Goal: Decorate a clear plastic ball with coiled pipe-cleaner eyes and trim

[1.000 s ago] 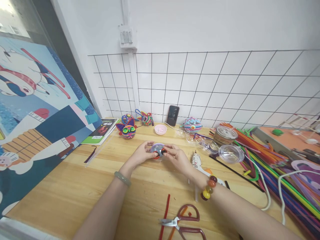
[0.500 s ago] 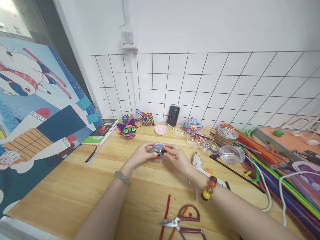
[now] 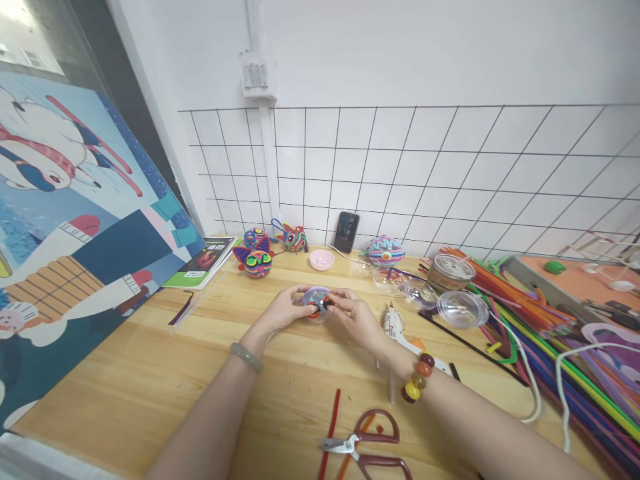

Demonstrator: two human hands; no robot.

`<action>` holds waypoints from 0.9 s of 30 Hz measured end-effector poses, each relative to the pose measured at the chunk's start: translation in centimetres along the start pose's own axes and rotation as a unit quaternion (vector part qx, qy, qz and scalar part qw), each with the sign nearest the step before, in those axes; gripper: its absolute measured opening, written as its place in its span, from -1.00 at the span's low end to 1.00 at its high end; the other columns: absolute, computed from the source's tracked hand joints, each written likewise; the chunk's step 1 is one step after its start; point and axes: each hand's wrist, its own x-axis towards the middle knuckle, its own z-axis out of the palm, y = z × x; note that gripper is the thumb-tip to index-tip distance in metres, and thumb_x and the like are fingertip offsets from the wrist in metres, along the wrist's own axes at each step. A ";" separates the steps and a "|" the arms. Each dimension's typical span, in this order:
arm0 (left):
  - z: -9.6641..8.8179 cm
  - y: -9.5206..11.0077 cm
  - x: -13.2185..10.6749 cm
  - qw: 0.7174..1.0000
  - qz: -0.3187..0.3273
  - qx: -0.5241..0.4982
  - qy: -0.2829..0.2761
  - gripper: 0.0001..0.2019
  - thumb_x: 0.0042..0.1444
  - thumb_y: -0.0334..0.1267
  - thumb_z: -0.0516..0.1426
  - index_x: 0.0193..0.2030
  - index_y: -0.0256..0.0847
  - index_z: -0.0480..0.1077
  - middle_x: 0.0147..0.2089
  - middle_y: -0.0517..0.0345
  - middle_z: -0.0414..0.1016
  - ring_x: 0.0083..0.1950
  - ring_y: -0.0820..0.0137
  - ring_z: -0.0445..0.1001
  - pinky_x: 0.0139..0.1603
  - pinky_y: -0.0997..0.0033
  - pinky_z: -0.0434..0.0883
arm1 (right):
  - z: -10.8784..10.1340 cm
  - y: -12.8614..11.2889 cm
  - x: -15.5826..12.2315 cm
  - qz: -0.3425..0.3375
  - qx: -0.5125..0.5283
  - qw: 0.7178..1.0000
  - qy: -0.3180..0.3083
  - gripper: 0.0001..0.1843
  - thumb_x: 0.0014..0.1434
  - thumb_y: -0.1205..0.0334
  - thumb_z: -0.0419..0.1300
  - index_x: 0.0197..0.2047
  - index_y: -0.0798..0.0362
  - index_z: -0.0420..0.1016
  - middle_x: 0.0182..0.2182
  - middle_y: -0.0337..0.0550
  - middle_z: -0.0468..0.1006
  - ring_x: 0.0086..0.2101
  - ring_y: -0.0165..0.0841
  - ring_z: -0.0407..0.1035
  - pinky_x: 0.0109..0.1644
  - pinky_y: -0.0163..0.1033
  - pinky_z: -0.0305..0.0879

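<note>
Shell, clear and rounded, was held between the left hand and the right hand, low over the table. It was pinched at its left side by the left thumb and fingers, and at its right side by the right thumb and fingertips, with orange-and-black bits caught under the thumbs. Whether its base was borne by the wood could not fairly be told at this small size. By its look, thin plastic was to be expected: light, stiff, rather slippery and easily cracked, so best taken by the rim, with pressure kept gentle. Straight beyond the grip was set a bowl; just right of it, a glue gun was laid, partly covered by the right forearm. Nearer the body, scissors were left with blades parted.
</note>
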 end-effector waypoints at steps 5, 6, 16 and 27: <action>0.0 -0.2 0.1 1.000 0.014 0.009 0.006 -0.43 -0.23 -0.23 0.35 -0.02 -0.29 0.35 0.02 -0.11 0.48 0.03 0.18 0.45 0.07 0.17 0.33 | 0.0 -0.1 -0.1 -0.001 -0.003 1.000 0.000 -0.67 0.19 0.27 0.13 0.02 -0.10 0.48 -0.07 -0.06 0.46 -0.03 -0.24 0.31 0.09 -0.06 0.24; 0.0 -0.1 0.1 1.000 0.019 0.010 0.005 -0.44 -0.23 -0.23 0.35 -0.03 -0.28 0.36 0.03 -0.11 0.47 0.04 0.19 0.44 0.09 0.17 0.31 | 0.0 -0.2 -0.1 -0.001 -0.004 1.000 0.000 -0.67 0.19 0.27 0.13 0.02 -0.10 0.48 -0.07 -0.06 0.46 -0.03 -0.24 0.31 0.09 -0.06 0.24; 0.1 0.0 0.0 0.999 0.031 0.004 -0.010 -0.46 -0.22 -0.24 0.34 -0.05 -0.27 0.33 0.02 -0.11 0.47 0.05 0.20 0.42 0.09 0.16 0.29 | 0.0 -0.2 -0.2 -0.002 -0.006 1.000 0.001 -0.68 0.19 0.28 0.12 0.01 -0.05 0.49 -0.06 -0.04 0.45 -0.02 -0.25 0.31 0.10 -0.07 0.24; 0.4 -0.2 -0.3 0.999 0.025 -0.016 -0.016 -0.49 -0.14 -0.22 0.31 -0.04 -0.22 0.26 -0.03 -0.05 0.46 -0.03 0.27 0.45 -0.02 0.24 0.35 | 0.1 -0.7 -0.4 0.004 -0.002 1.000 0.007 -0.67 0.20 0.31 0.10 0.02 -0.05 0.48 -0.06 -0.04 0.44 -0.02 -0.26 0.31 0.10 -0.09 0.25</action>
